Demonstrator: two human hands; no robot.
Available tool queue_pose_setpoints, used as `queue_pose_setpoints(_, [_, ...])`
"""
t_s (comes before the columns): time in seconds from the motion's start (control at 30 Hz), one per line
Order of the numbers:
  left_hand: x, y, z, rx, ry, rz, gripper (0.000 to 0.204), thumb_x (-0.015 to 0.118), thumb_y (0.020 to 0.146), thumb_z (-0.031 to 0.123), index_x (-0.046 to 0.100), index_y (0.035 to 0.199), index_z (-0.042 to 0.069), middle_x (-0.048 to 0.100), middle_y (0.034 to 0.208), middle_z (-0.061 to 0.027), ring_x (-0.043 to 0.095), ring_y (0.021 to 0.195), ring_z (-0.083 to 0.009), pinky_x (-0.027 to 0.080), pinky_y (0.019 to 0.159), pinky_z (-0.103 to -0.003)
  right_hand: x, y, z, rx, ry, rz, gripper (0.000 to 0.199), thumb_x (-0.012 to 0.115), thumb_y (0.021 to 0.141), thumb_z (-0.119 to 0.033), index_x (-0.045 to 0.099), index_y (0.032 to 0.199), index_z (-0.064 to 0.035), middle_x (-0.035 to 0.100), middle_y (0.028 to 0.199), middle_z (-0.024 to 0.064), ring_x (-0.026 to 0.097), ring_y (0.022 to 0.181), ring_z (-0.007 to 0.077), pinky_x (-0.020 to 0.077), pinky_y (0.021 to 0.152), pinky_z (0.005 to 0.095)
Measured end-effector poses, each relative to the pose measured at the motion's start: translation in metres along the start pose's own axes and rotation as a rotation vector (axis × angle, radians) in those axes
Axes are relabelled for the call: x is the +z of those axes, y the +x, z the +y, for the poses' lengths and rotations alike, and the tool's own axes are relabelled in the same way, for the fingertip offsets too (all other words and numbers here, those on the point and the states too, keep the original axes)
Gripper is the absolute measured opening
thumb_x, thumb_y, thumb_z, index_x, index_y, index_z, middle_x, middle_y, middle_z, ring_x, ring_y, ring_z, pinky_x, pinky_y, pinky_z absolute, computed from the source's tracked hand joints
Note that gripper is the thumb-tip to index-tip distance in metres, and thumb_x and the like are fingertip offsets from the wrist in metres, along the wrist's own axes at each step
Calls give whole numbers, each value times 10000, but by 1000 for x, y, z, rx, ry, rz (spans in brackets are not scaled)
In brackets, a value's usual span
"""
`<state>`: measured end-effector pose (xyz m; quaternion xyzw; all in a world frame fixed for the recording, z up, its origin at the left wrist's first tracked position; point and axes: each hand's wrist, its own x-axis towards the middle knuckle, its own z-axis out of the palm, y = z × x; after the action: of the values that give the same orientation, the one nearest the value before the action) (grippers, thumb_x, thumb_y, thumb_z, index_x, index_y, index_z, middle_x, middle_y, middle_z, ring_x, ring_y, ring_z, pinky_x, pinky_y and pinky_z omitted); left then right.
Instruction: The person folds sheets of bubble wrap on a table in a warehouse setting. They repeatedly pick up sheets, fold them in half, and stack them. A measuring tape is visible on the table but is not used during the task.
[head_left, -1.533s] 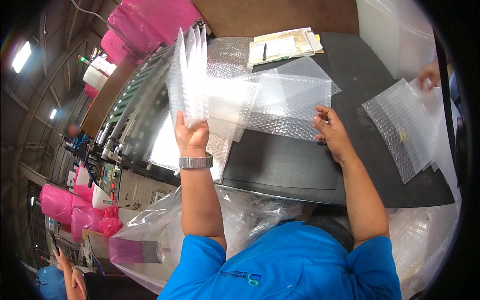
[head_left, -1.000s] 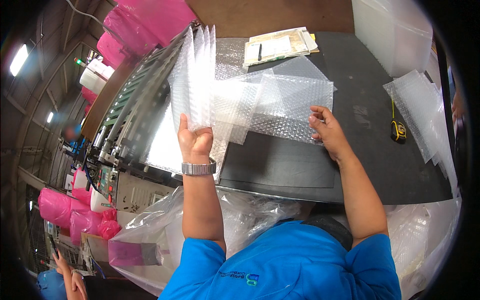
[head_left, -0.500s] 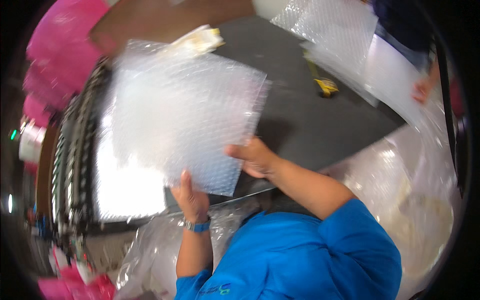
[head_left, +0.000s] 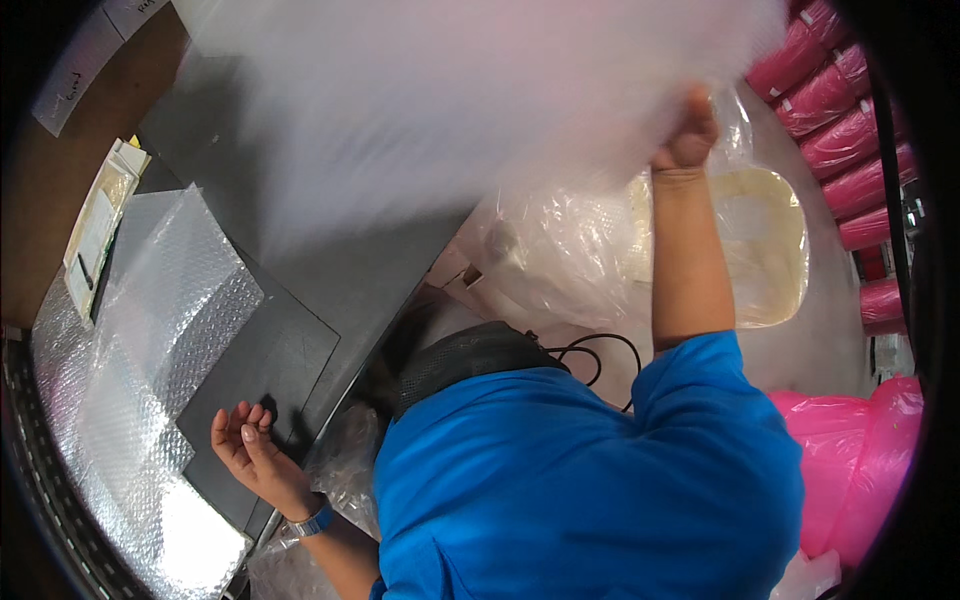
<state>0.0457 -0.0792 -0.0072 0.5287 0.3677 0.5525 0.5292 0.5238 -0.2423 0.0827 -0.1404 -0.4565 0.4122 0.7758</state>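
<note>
Out to the far right, my right hand [head_left: 688, 135] is closed on the edge of a translucent bubble wrap sheet [head_left: 470, 100]. The sheet is smeared by motion and covers much of the far part of the black table [head_left: 290, 320]. My left hand [head_left: 248, 448], with a blue-banded watch at the wrist, hovers by the table's near edge; its fingers are loosely curled and apart, with nothing in them. Beyond that hand, more bubble wrap sheets [head_left: 190, 320] lie overlapping on the left of the table.
A bundle of papers [head_left: 100, 225] with a pen lies at the table's far left. Clear plastic film [head_left: 560, 250] is heaped right of the table, a black cable [head_left: 605, 352] below it. Pink wrapped rolls [head_left: 850, 140] and a pink bag [head_left: 845, 470] stand at the right.
The view has turned to the right. My left hand has let go of the bubble wrap sheet, while my right hand has swung a sheet out to the far right.
</note>
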Motion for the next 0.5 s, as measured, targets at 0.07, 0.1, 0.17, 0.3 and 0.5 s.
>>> queue_pose_setpoints(0.07, [0, -2, 2, 0, -2, -16, 310, 475, 860, 97, 397, 1145, 5, 516, 1031, -143, 546, 889, -163, 453, 788, -289, -28, -30, -45, -146, -45, 197, 436, 517, 821, -312, 478, 1148, -26, 491, 1184, 140, 443, 1113, 304, 349, 942, 459])
queue_pose_setpoints(0.1, [1, -2, 2, 2, 0, -12, 305, 473, 860, 94, 400, 1142, 4, 517, 1030, -143, 546, 889, -165, 454, 787, -289, -34, -40, -43, -251, -136, 451, 458, 522, 820, -314, 452, 1170, -27, 474, 1203, 138, 430, 1124, 306, 335, 952, 460])
queue_pose_setpoints(0.17, [1, -2, 1, 4, 3, -3, 295, 470, 861, 89, 407, 1136, 2, 518, 1027, -143, 546, 888, -167, 454, 786, -290, -47, -71, -31, -460, -326, 955, 510, 533, 819, -320, 399, 1216, -29, 439, 1241, 133, 403, 1147, 311, 308, 974, 462])
queue_pose_setpoints(0.3, [1, 1, 2, 7, 11, -35, 295, 466, 876, 128, 415, 1142, 11, 510, 1036, -134, 534, 897, -171, 427, 795, -299, -123, -225, 31, -41, -285, 1826, 516, 554, 813, -272, 379, 1238, -37, 450, 1228, 133, 423, 1120, 288, 356, 929, 434])
queue_pose_setpoints(0.5, [-7, -1, 0, 21, -29, -42, 279, 469, 857, 74, 428, 1122, 1, 523, 1022, -137, 552, 880, -176, 456, 779, -295, -128, -242, 64, 451, -524, 2163, 770, 663, 696, -361, 299, 1292, -35, 319, 1318, 183, 300, 1211, 323, 279, 958, 510])
